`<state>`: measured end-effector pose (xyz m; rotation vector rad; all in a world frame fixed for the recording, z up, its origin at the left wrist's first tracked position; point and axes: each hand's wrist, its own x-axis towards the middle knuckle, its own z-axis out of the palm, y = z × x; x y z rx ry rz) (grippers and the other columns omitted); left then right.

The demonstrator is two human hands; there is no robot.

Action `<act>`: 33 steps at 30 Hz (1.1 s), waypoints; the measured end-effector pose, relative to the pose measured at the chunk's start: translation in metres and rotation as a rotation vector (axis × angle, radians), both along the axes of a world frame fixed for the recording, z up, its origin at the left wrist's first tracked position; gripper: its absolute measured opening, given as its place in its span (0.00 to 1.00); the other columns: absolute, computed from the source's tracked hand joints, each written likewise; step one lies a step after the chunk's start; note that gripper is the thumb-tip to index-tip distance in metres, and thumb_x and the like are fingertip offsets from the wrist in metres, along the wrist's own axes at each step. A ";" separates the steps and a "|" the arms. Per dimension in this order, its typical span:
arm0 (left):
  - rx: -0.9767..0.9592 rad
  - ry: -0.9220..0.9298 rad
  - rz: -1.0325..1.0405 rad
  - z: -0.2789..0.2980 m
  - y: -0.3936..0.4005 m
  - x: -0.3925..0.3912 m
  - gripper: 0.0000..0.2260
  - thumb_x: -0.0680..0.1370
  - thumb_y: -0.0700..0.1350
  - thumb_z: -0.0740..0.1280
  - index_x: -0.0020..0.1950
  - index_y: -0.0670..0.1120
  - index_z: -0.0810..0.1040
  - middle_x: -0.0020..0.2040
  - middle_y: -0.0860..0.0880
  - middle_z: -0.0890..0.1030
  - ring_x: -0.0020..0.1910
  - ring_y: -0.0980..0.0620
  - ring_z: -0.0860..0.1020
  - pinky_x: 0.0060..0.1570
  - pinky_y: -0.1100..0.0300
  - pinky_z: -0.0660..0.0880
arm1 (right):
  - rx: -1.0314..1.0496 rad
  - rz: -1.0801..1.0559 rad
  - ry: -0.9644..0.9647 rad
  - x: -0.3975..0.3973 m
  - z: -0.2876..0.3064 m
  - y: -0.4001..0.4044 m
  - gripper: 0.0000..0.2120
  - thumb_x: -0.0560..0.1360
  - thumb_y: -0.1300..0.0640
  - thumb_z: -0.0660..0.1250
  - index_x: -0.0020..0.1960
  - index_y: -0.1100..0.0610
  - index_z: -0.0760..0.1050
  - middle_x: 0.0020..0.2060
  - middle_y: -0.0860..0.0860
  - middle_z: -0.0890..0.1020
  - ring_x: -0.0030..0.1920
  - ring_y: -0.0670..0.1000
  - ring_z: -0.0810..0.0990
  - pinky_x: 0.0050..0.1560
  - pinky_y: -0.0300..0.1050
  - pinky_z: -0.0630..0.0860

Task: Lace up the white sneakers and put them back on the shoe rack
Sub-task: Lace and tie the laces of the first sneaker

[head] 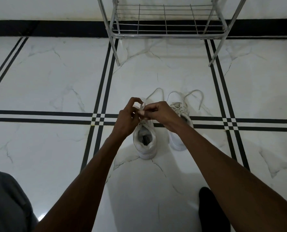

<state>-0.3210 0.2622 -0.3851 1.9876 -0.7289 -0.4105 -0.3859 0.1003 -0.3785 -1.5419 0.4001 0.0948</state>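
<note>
- At the lower left of the frame a grey-clad knee (pixel 7 201) shows; the person appears to be crouched over the tiled floor (pixel 55 77).
- The left hand (pixel 127 119) sits just left of centre, arm stretched forward from the bottom of the frame, fingers curled and pinching a loop of lace (pixel 141 106).
- Beneath both hands stands the left sneaker (pixel 145 141), toe pointing toward the top of the frame. Its lace looks threaded and is being tied; the bow seems unfinished, with a loose loop trailing past the toe.
- The right hand (pixel 157 111) meets the left one over that shoe, closed on the other part of the same lace.
- Just beside it, right of centre, the second sneaker (pixel 179 118) has its lace slack, the ends lying on the floor; I judge it still needs tying.
- At top centre the metal shoe rack (pixel 166 33) holds no shoes, so both sneakers remain to be put back.
</note>
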 end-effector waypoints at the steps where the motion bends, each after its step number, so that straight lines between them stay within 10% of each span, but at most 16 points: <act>1: 0.006 -0.001 -0.003 0.000 0.000 0.001 0.20 0.81 0.34 0.63 0.71 0.49 0.68 0.47 0.45 0.87 0.39 0.50 0.86 0.42 0.55 0.84 | -0.022 -0.050 0.003 0.001 -0.001 0.001 0.13 0.72 0.56 0.77 0.53 0.63 0.85 0.44 0.61 0.88 0.48 0.60 0.88 0.54 0.51 0.84; 6: -0.042 0.084 0.015 -0.005 0.002 0.002 0.38 0.81 0.38 0.68 0.83 0.57 0.52 0.43 0.42 0.87 0.41 0.47 0.86 0.46 0.58 0.83 | 0.000 -0.264 0.053 0.006 -0.003 0.011 0.12 0.72 0.57 0.78 0.49 0.65 0.85 0.40 0.61 0.88 0.37 0.55 0.85 0.48 0.54 0.85; 15: -0.109 0.421 0.154 -0.005 0.008 0.008 0.25 0.80 0.35 0.69 0.75 0.50 0.68 0.48 0.42 0.88 0.48 0.48 0.86 0.54 0.47 0.82 | -0.605 0.187 -0.008 0.009 0.016 -0.009 0.05 0.72 0.60 0.76 0.48 0.57 0.87 0.40 0.51 0.87 0.36 0.51 0.87 0.41 0.42 0.83; 22: -0.159 0.470 0.167 0.002 0.011 0.002 0.18 0.83 0.40 0.65 0.73 0.49 0.72 0.54 0.45 0.87 0.50 0.52 0.86 0.50 0.57 0.80 | -0.852 0.066 -0.105 0.009 0.006 0.004 0.03 0.68 0.62 0.75 0.39 0.55 0.84 0.36 0.50 0.85 0.36 0.49 0.83 0.40 0.51 0.83; 26: -0.117 0.432 0.118 0.002 0.009 0.004 0.23 0.81 0.31 0.58 0.74 0.46 0.72 0.58 0.45 0.86 0.51 0.55 0.85 0.47 0.65 0.80 | -0.731 -0.054 -0.140 0.007 0.006 0.016 0.03 0.68 0.64 0.72 0.38 0.58 0.81 0.37 0.51 0.85 0.35 0.47 0.82 0.38 0.44 0.80; 33: 0.091 0.107 0.152 -0.005 0.008 0.007 0.10 0.80 0.36 0.68 0.57 0.43 0.86 0.49 0.46 0.88 0.47 0.50 0.86 0.53 0.45 0.83 | -0.526 -0.124 -0.080 0.007 0.012 0.008 0.01 0.70 0.63 0.76 0.41 0.60 0.84 0.36 0.49 0.87 0.28 0.42 0.83 0.28 0.38 0.78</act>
